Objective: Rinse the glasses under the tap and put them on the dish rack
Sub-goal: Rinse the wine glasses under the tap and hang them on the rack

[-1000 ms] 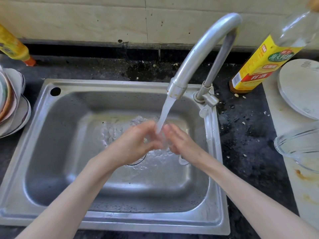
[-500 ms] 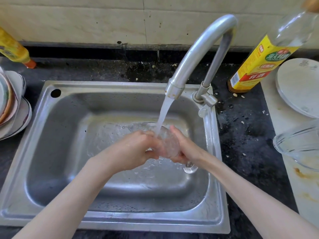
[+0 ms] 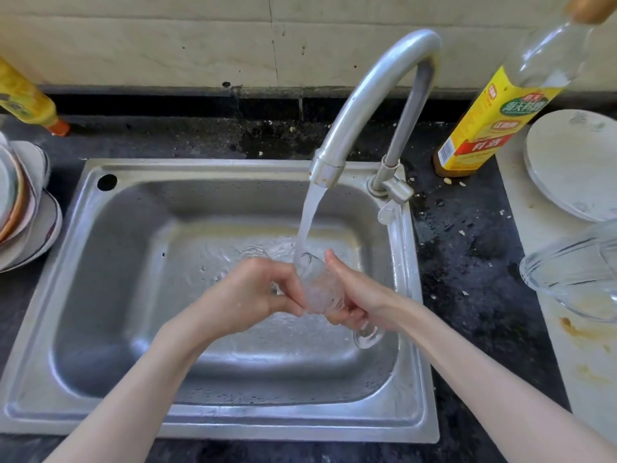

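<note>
A clear stemmed glass [image 3: 319, 289], its textured bowl blurred by running water, is held tilted over the stainless steel sink [image 3: 233, 419], between both hands and directly under the stream from the curved metal tap [image 3: 364, 98]. The left hand [image 3: 250, 295] pinches the bowl's side with curled fingers, while the right hand [image 3: 354, 295] wraps it from the other side, hiding the stem; only the round foot shows below. A glass bowl [image 3: 574, 272] on the right is cut off by the frame edge.
</note>
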{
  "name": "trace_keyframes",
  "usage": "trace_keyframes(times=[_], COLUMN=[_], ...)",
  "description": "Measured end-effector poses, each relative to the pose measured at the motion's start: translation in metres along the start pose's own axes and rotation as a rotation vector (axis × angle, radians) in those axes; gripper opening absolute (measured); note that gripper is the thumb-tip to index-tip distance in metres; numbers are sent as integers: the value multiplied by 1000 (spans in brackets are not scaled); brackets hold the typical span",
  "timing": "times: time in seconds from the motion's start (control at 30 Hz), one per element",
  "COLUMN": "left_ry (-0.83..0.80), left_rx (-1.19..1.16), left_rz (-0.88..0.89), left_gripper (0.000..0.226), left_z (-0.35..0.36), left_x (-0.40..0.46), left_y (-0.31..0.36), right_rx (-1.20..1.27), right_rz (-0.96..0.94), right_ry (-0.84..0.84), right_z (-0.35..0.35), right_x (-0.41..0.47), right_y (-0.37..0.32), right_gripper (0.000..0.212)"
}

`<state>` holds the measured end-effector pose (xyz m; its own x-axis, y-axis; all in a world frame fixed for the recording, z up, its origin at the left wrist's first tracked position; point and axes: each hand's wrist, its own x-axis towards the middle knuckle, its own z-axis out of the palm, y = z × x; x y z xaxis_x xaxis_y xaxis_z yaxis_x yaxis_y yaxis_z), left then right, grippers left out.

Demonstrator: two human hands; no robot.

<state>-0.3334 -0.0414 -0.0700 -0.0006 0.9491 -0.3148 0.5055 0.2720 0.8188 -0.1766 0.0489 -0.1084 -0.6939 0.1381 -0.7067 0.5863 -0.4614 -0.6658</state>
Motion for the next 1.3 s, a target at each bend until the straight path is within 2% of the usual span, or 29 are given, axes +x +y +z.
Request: trace_keyframes(times=[0.1, 0.2, 0.27, 0.33, 0.4, 0.47, 0.53, 0.6, 0.67, 0.73, 0.8, 1.0, 1.07, 1.13, 1.2, 1.3], left_ry=[175, 321, 407, 449, 456, 438, 429, 438, 452, 463, 472, 487, 480, 458, 423, 409], left_rx=[-129, -336, -492, -587, -691, -847, -1002, -1151, -1269, -1344, -1374, -1390, -1427, -1477, -1557, -1655], left_rz=[-93, -149, -184, -227, -304, -400, -475, -521, -544, -552, -542, -515, -512, -506, -496, -505], left_gripper=[30, 25, 21, 20, 19, 18, 20, 22, 23, 22, 20, 16, 9, 7, 25, 57], left_z=[7, 15, 20, 25, 29, 32, 34, 36, 38, 39, 40, 36, 37, 39, 40, 44], left_x=[-3, -9, -11, -11, -11, -12, -13, -16, -20, -22, -23, -22, -22, -22, -22, -21], left_y=[-10, -16, -16, -16, -17, -21, -25, -27, -26, -23, -20, -12, -9, -9, -10, -14], right_rx=[-184, -417, -494, -510, -541, -568, -652, -813, -1080, -1270, -1343, -1457, -1397, -1078, -715, -430], right_rz=[-29, -92, -129, -152, -169, -213, -319, -445, -444, -369, -357, -426, -457, -461, -448, -412], right_ry=[117, 238, 252, 229, 276, 477, 817, 1130, 1274, 1241, 1217, 1284, 1274, 1233, 1175, 1151], right_z=[2, 4, 4, 7, 6, -2, -19, -40, -58, -69, -75, -88, -89, -91, -95, -99], right_x=[-1, -6, -13, -19, -23, -26, -27, -27, -22, -15, -8, -3, -12, -18, -23, -26], right_y=[-2, -9, -9, -5, 1, 3, 2, -3, -6, -6, -4, -3, -6, -12, -21, -29], right_gripper=[65, 47, 35, 31, 32, 34, 33, 36, 54, 73, 79, 53, 47, 45, 48, 48])
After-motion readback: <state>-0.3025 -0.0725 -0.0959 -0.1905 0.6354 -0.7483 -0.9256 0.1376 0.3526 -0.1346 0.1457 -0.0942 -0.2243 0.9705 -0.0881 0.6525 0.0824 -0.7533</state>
